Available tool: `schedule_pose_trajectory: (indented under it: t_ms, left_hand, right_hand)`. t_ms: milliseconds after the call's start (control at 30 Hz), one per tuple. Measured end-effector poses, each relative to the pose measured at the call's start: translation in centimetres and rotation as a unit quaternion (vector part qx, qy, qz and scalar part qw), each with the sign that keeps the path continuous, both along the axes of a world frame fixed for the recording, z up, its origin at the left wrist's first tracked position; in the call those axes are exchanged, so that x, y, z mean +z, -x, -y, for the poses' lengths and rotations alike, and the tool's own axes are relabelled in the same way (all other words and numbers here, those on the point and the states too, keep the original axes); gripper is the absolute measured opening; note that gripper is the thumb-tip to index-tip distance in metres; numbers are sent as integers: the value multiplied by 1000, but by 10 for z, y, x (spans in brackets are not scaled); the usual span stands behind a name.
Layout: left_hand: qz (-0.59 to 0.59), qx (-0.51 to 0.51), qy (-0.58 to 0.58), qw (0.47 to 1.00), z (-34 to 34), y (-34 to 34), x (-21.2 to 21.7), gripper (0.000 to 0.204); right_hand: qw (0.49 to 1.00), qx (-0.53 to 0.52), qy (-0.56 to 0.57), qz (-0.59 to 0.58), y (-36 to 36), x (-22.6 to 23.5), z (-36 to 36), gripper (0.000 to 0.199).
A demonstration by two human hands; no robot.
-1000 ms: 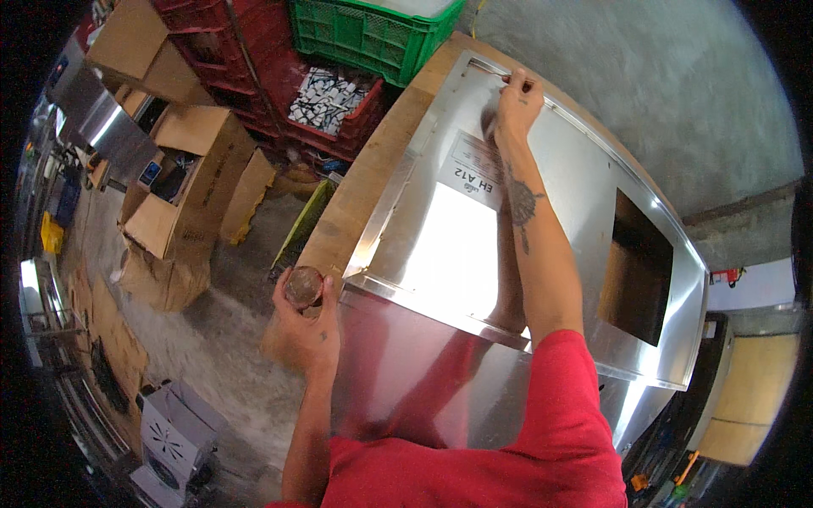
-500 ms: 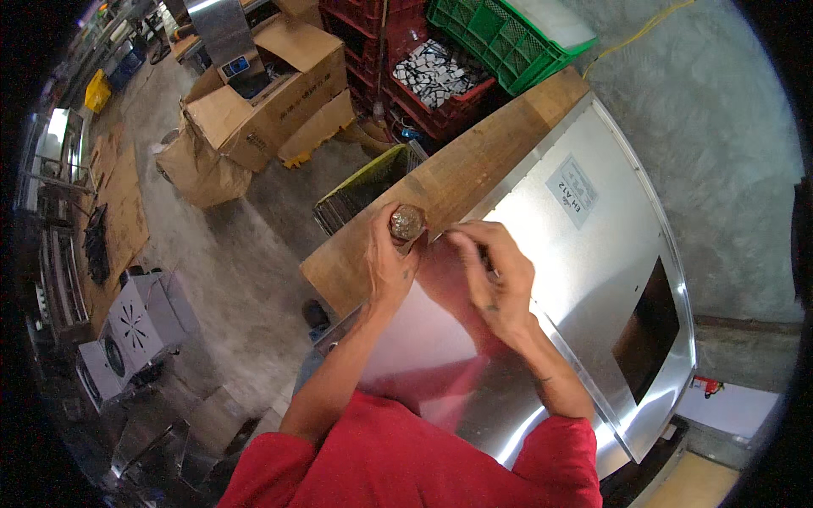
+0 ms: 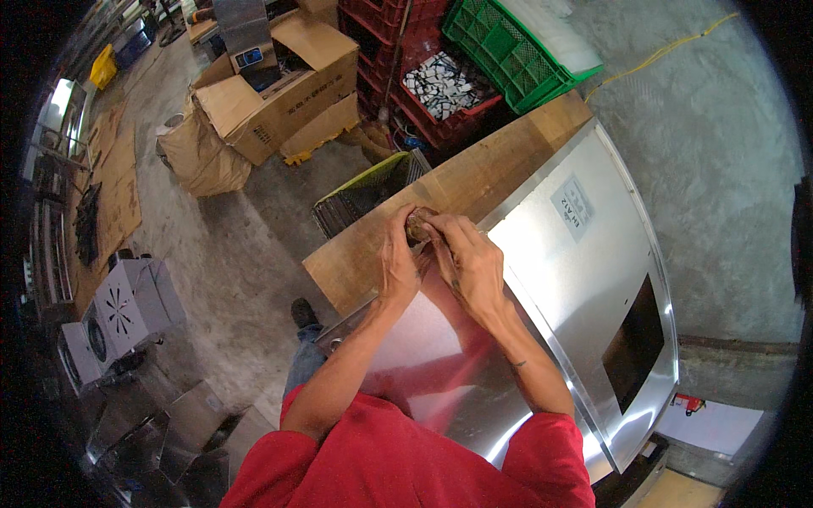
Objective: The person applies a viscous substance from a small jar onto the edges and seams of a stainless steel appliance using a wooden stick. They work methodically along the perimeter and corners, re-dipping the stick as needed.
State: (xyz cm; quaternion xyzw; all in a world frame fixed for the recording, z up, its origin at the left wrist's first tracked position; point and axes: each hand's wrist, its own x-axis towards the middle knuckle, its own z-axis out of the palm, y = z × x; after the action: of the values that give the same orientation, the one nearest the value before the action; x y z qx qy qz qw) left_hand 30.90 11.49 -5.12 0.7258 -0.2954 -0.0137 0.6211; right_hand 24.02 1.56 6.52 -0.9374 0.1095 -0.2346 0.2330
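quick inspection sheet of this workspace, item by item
surface: shiny sheet-metal panel with a rectangular cutout and a pale label, lying on a brown board
job's things: small round brownish object held over the panel's edge
clutter: nothing seen on the panel
grippers: left hand and right hand both closed around the round object
cables: yellow cord across the concrete floor
surroundings: green crate, red crate of small parts, open cardboard boxes, folded metal pieces

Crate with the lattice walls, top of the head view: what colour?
Green. The crate shows in the head view, above the red crate of small pale pieces.
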Motion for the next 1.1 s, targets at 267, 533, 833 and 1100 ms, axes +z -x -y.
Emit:
schedule_pose_trajectory:
  t_ms: [267,533,833,1100]
  left_hand:
    - [-60,24,-36,997,6,2,8,70]
    - [-135,46,-57,988,7,-2,17,64]
    - [-134,41,-126,982,7,0,12,67]
    - [-115,62,-183,974,2,1,26,68]
  right_hand:
    - [986,-62,-132,81,4,15,1,9]
    - [937,-222,-136,233,16,53,104,22]
    - [811,-434,-59,388,24,4,347,30]
    - [811,-416,-107,396,-6,-38,416,28]
